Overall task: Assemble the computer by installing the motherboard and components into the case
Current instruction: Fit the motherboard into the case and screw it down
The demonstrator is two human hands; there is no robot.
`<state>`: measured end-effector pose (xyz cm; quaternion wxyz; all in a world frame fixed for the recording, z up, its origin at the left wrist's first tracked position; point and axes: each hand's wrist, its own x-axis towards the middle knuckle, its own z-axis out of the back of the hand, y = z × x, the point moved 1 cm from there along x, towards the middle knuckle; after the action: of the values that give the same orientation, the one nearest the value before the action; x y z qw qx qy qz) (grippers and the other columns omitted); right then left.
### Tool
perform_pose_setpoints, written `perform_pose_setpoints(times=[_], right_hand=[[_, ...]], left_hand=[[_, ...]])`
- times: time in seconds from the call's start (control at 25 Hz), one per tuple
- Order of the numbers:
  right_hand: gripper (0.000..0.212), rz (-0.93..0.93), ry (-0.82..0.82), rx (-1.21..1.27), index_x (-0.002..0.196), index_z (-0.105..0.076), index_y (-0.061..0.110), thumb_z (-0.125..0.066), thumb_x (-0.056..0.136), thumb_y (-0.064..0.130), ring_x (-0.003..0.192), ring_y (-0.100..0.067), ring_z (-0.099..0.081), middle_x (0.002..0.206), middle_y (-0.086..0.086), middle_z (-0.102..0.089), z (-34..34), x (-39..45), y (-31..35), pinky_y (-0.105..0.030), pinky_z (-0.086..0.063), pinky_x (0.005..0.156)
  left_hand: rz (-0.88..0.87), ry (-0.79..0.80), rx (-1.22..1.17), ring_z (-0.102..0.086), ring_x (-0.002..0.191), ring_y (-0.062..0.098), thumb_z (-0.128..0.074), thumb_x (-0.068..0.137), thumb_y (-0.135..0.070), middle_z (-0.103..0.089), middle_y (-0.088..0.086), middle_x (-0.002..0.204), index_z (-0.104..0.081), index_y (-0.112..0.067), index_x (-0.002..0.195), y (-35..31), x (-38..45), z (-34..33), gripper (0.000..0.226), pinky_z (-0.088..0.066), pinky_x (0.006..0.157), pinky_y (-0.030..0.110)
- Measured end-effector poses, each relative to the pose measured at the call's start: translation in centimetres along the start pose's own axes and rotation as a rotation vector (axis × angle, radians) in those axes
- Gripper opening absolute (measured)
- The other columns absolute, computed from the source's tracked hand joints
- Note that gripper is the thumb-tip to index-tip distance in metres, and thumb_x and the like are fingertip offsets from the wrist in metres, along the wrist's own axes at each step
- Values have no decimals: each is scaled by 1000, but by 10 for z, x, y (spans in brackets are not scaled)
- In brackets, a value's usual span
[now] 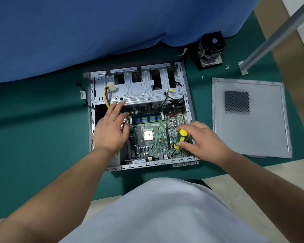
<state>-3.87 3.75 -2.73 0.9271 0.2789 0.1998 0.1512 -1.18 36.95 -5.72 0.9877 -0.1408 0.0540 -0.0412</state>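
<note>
An open grey computer case lies flat on a green mat. A green motherboard sits inside it, with a bare CPU socket near the middle and memory slots above. My right hand grips a yellow and green screwdriver, whose tip points down at the board's lower right corner. My left hand lies with straight fingers over the case's left side, its fingertips reaching the silver drive cage.
The case's grey side panel lies on the mat to the right. A CPU cooler with fan stands at the back right, with small screws near it. A blue cloth covers the far side. A metal leg slants at right.
</note>
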Motion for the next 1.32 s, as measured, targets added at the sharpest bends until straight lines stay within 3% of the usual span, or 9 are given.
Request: perform_pose_setpoints(times=[0.32, 0.48, 0.72, 0.88, 0.96, 1.04, 1.16, 1.24, 1.32], right_hand=[[44, -4, 2, -27, 125, -50, 44, -63, 87, 63, 105, -10, -42, 111, 8, -54, 1, -4, 6, -31, -40, 84], [40, 81, 5, -153, 108, -55, 32, -66, 85, 63, 89, -12, -45, 89, 12, -53, 4, -8, 17, -31, -39, 74], [45, 168, 253, -199, 131, -51, 35, -43, 93, 59, 94, -8, -55, 126, 14, -53, 16, -12, 28, -27, -48, 76], [41, 179, 300, -261, 133, -54, 40, -36, 101, 58, 81, -11, -59, 105, 13, -69, 20, -13, 40, -26, -45, 65], [62, 161, 265, -472, 117, -58, 36, -19, 94, 78, 78, -16, -63, 90, 9, -68, 18, -8, 49, -29, -50, 63], [79, 163, 291, -559, 117, -58, 35, -9, 85, 87, 91, -19, -65, 102, 8, -67, 13, -5, 57, -33, -54, 71], [60, 204, 437, -299, 149, -42, 41, -35, 97, 71, 128, -15, -54, 150, 13, -47, 15, -5, 63, -37, -51, 98], [50, 211, 516, -157, 147, -45, 44, -51, 97, 45, 123, -13, -55, 144, 13, -53, 21, -5, 63, -36, -51, 99], [36, 169, 486, -205, 134, -56, 41, -52, 98, 46, 106, -18, -63, 122, 7, -67, 21, -5, 65, -37, -56, 85]], left_hand=[[-4, 8, -6, -18, 156, 14, -48, 98, -33, -24, -14, 168, -65, -28, 130, 0, 0, 1, 37, -45, 110, 45], [5, 12, -9, -18, 156, 14, -47, 98, -33, -24, -15, 168, -65, -29, 128, 0, 0, 2, 36, -48, 106, 44], [-4, 5, -13, -19, 156, 14, -48, 97, -33, -24, -14, 167, -66, -28, 126, 0, 0, 3, 35, -50, 104, 44], [-3, -4, -23, -19, 156, 13, -49, 97, -32, -25, -14, 167, -67, -27, 124, -2, -1, 3, 33, -52, 99, 43], [-3, -12, -29, -20, 155, 14, -50, 97, -31, -26, -14, 167, -69, -27, 120, -2, -1, 4, 30, -53, 97, 43], [-12, -23, -33, -22, 155, 15, -51, 97, -30, -27, -13, 167, -70, -25, 113, -3, -1, 4, 26, -54, 94, 42], [-18, -30, -42, -24, 154, 15, -53, 96, -29, -28, -14, 166, -71, -25, 104, -3, -2, 4, 21, -54, 91, 41], [-17, -30, -41, -23, 155, 15, -52, 95, -29, -27, -15, 166, -71, -26, 100, -2, -2, 4, 20, -53, 91, 41], [-19, -26, -31, -22, 155, 14, -51, 95, -30, -26, -15, 167, -71, -27, 96, -1, -1, 3, 20, -53, 90, 40]])
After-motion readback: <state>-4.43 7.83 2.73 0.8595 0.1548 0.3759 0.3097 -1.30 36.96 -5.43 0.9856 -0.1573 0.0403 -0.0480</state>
